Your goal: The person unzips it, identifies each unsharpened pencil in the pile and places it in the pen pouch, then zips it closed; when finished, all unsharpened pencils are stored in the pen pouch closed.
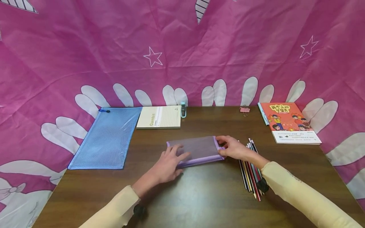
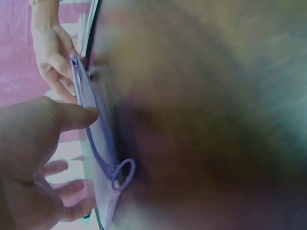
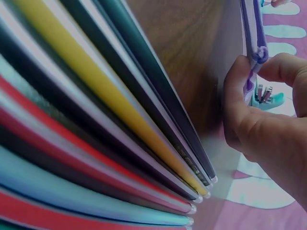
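Head view: a purple mesh pouch [image 1: 196, 151] lies flat near the middle of the brown table [image 1: 199, 196]. The left hand [image 1: 168, 164] rests on its left end with fingers spread and nearly straight, pressing it down. The right hand [image 1: 232, 148] pinches the pouch's right edge. Coloured pencils [image 1: 250, 167] lie in a bundle just beside the right wrist. Farther back: a blue zip bag [image 1: 106, 139] at left, a notepad [image 1: 159, 117], a small stapler [image 1: 183, 109], a pink binder clip [image 1: 244, 110], an orange book [image 1: 288, 122] at right.

Left wrist view: blurred; the left hand's fingers [image 2: 72, 117] lie open against the pouch, whose purple zip loop [image 2: 122, 175] shows.

Right wrist view: thumb and fingertips [image 3: 240, 96] pinch the pouch's zip edge [image 3: 254, 52]; the pencils fill the foreground.
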Demonstrator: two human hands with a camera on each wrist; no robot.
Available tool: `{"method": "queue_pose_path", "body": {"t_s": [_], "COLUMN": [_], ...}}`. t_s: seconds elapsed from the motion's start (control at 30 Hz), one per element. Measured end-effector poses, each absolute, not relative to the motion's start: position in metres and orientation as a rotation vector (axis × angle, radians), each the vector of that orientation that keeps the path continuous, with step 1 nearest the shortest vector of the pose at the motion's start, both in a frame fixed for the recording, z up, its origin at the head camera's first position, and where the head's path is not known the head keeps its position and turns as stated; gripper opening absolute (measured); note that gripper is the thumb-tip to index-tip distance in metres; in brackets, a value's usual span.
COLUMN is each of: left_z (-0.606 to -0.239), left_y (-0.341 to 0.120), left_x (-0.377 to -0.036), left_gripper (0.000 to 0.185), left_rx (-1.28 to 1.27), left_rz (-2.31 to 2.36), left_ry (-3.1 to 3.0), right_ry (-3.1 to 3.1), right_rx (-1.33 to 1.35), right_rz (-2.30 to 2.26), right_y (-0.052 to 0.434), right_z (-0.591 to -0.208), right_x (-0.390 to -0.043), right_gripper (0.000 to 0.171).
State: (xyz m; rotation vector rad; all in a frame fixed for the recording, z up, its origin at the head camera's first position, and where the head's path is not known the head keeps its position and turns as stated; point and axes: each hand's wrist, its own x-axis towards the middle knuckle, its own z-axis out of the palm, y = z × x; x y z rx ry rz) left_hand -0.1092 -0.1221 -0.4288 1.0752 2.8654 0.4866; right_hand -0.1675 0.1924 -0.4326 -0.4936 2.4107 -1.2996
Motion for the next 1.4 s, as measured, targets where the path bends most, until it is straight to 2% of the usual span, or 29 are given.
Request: {"method": "queue_pose_path", "body": {"t_s": [0.23, 0.6, 0.87, 1.13, 1.4], "left_z": [-0.425, -0.428, -0.426, -0.425, -0.418], "left_y": [-0.122, -0.12, -0.119, -0.119, -0.113], "left_x": [-0.12, -0.123, -0.123, -0.122, -0.115], "left_gripper": [0.064, 0.07, 0.064, 0.065, 0.066], "left_rx": [1.177, 1.179, 1.245, 1.182, 1.018], "left_rz": [0.429, 0.584, 0.663, 0.697, 0.753], "left_ry": [2.704, 2.54, 2.513, 2.546, 2.66], "right_ry": [2.491, 2.484, 2.617, 2.602, 2.558], "right_rx": [-0.569, -0.593, -0.573, -0.421, -0.276], "right_rz": [-1.171, -1.106, -1.116, -1.16, -1.131], "right_y": [0.185, 0.188, 0.216, 0.246, 0.246], "right_z": [-0.433, -0.431, -0.415, -0.404, -0.408], "right_x": [-0.172, -0.175, -0.165, -0.146, -0.124], "right_gripper": [0.063, 0.064, 0.045, 0.033, 0.026]}}
